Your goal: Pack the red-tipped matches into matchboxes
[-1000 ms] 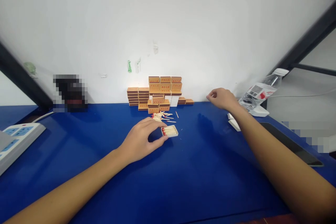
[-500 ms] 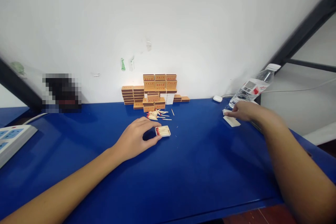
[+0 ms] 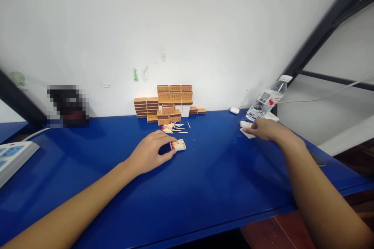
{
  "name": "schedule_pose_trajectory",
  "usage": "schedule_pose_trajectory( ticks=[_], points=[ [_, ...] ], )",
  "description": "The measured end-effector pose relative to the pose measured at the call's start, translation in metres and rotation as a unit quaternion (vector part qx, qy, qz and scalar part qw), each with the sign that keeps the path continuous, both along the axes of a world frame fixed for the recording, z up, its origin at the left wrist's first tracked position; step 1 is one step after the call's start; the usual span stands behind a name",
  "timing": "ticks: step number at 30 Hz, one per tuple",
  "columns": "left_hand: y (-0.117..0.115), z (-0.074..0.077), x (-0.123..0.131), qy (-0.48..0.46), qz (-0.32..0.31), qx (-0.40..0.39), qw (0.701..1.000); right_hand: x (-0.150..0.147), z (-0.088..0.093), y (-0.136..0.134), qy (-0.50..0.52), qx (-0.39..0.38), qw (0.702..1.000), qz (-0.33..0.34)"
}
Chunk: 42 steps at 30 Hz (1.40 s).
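Note:
My left hand (image 3: 154,149) has its thumb and fingers closed on the left end of a white matchbox tray (image 3: 182,148), which lies on the table full of red-tipped matches (image 3: 177,144). Just behind it is a loose heap of matches (image 3: 171,128). Far to the right, my right hand (image 3: 263,129) pinches at a small white piece (image 3: 247,134) that looks like another matchbox tray. A second white piece (image 3: 244,124) lies right behind that one. My fingers partly cover both, so the exact grip is hard to see.
Orange matchboxes (image 3: 175,96) are stacked against the wall. A tilted water bottle (image 3: 267,99) and a small white case (image 3: 234,110) stand at the back right. At the left are a power strip (image 3: 17,159) and a blurred dark object (image 3: 70,105). The blue table (image 3: 187,202) ends in front.
The view has turned slightly to the right. My right hand has moved from the rear white piece to the front one. My left hand stays on the filled tray.

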<state>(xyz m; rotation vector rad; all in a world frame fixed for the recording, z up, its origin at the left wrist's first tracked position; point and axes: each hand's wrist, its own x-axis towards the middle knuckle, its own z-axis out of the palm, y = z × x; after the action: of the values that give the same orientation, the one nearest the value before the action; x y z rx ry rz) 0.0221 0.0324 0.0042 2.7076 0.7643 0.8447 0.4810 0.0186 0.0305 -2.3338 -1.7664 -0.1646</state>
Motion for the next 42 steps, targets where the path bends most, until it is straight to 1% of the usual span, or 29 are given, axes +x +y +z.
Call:
schedule_pose_trajectory(
  ticks=[2, 3, 5, 7, 9, 11, 12, 13, 14, 16, 18, 22, 25, 32, 36, 38, 42],
  points=[
    [0.001, 0.000, 0.000, 0.010, -0.006, 0.004, 1.000, -0.009, 0.006, -0.004, 0.007, -0.051, 0.998, -0.033],
    [0.001, 0.000, -0.001, 0.017, -0.010, 0.005, 1.000, -0.017, 0.011, -0.005, 0.011, -0.066, 0.997, -0.038],
    [0.002, -0.001, -0.001, 0.026, -0.011, 0.006, 1.000, -0.041, 0.020, -0.004, 0.016, -0.067, 0.998, -0.008],
    [0.002, -0.002, -0.002, 0.024, 0.003, 0.009, 1.000, -0.078, 0.027, -0.002, 0.039, -0.059, 0.994, 0.078],
    [0.002, -0.004, -0.003, 0.020, 0.024, 0.010, 0.999, -0.123, 0.029, 0.001, 0.081, -0.052, 0.979, 0.180],
    [0.002, -0.005, -0.003, 0.018, 0.039, 0.006, 0.999, -0.169, 0.028, 0.002, 0.186, -0.024, 0.920, 0.345],
    [0.002, -0.005, -0.003, 0.020, 0.042, 0.002, 0.999, -0.188, 0.026, 0.003, 0.204, -0.024, 0.897, 0.392],
    [0.002, -0.005, -0.003, 0.024, 0.043, -0.003, 0.999, -0.205, 0.024, 0.005, 0.198, -0.040, 0.883, 0.423],
    [0.002, -0.005, -0.004, 0.027, 0.043, -0.008, 0.999, -0.218, 0.023, 0.006, 0.179, -0.056, 0.879, 0.439],
    [0.001, -0.005, -0.004, 0.031, 0.045, -0.020, 0.998, -0.232, 0.021, 0.009, 0.150, -0.087, 0.875, 0.452],
    [0.001, -0.005, -0.004, 0.029, 0.045, -0.031, 0.998, -0.236, 0.021, 0.013, 0.143, -0.112, 0.872, 0.455],
    [0.001, -0.007, -0.004, 0.024, 0.042, -0.048, 0.998, -0.232, 0.022, 0.016, 0.131, -0.167, 0.872, 0.442],
    [0.001, -0.008, -0.005, 0.020, 0.041, -0.053, 0.998, -0.230, 0.022, 0.017, 0.113, -0.188, 0.865, 0.451],
    [0.001, -0.006, -0.005, 0.025, 0.042, -0.050, 0.998, -0.234, 0.020, 0.017, 0.046, -0.162, 0.853, 0.493],
    [0.000, -0.006, -0.005, 0.023, 0.041, -0.051, 0.998, -0.239, 0.016, 0.015, 0.028, -0.162, 0.861, 0.481],
    [0.000, -0.006, -0.004, 0.021, 0.039, -0.058, 0.997, -0.237, 0.013, 0.014, 0.030, -0.164, 0.862, 0.478],
    [-0.001, -0.007, -0.003, 0.012, 0.037, -0.063, 0.997, -0.224, 0.012, 0.019, 0.063, -0.140, 0.845, 0.512]
  ],
)
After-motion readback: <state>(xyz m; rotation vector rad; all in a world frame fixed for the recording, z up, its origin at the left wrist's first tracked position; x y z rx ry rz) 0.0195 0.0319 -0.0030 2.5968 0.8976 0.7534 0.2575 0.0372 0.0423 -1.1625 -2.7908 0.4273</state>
